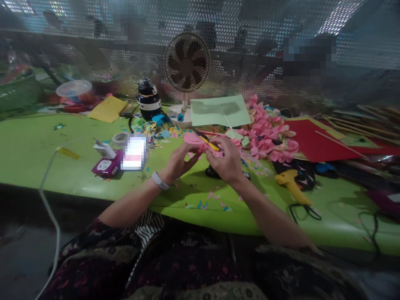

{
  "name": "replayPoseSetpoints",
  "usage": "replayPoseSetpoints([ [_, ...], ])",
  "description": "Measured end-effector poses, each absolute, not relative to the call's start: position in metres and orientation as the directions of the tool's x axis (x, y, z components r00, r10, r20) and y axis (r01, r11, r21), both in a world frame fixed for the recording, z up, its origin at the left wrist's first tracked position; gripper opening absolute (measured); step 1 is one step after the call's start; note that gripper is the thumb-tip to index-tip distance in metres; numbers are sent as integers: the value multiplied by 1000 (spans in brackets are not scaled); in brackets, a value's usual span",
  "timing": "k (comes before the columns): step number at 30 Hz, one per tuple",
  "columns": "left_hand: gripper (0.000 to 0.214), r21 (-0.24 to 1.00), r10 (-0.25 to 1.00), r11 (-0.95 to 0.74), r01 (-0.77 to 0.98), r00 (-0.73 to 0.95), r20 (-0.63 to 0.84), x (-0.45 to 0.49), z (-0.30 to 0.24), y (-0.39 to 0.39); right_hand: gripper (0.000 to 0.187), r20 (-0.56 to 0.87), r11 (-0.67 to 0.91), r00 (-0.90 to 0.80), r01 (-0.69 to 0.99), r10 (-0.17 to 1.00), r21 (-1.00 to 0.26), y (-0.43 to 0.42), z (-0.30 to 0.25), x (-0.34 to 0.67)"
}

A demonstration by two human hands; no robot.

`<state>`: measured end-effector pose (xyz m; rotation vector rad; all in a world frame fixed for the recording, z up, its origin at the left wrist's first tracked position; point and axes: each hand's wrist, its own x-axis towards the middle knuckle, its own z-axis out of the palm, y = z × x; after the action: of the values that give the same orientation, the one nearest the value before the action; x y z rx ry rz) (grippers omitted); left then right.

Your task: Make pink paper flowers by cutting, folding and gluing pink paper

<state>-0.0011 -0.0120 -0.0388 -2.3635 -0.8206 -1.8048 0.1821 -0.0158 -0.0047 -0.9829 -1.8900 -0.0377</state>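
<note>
Both my hands meet over the green table (pixel 40 154), just in front of me. My left hand (pixel 178 160), with a white band on the wrist, pinches a piece of pink paper (pixel 192 139). My right hand (pixel 226 160) is closed too, its fingers on the same pink paper and beside a yellow-handled tool (pixel 212 145) that pokes out between the hands. Which hand grips that tool I cannot tell. A dark object (pixel 210 171) lies on the table under my right hand.
A pile of pink paper flowers (pixel 268 135) lies right of the hands, with a light green sheet (pixel 220 110), red paper (pixel 315 141) and a yellow glue gun (pixel 292 183). A small fan (pixel 186 66), a dark bottle (pixel 148 100), a phone (pixel 134 153), tape (pixel 119 138) and paper scraps lie behind.
</note>
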Motion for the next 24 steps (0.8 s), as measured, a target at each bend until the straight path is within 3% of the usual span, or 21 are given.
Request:
replayPoseSetpoints([
  [14, 17, 171, 317, -866, 470, 251, 915, -2, -37, -13, 10, 739, 670, -244, 653, 628, -354, -15, -4, 181],
  [24, 16, 173, 336, -872, 458, 304, 892, -5, -31, -18, 11, 738, 674, -265, 661, 621, -330, -15, -5, 182],
])
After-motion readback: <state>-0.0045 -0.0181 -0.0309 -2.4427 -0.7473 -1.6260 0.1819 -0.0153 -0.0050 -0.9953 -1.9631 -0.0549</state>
